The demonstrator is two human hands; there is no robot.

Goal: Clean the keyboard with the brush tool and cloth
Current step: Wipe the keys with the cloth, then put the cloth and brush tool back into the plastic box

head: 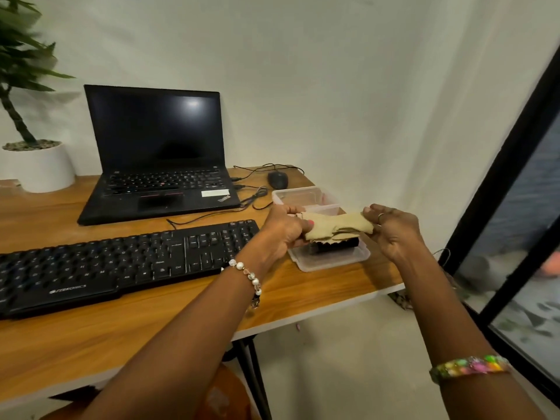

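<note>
On the wooden desk (169, 322) lies a black keyboard (121, 262). Above a clear plastic box (330, 259), the left hand (283, 230) and right hand (392, 228) each pinch one end of a beige cloth (338, 227), held taut between them.

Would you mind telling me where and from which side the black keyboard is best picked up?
Take the keyboard by its near right corner, coming from the right. Its left end runs out of view, and the laptop and cables crowd its far edge. Both hands now hold the cloth, so one, probably the left hand, must let go.
</note>
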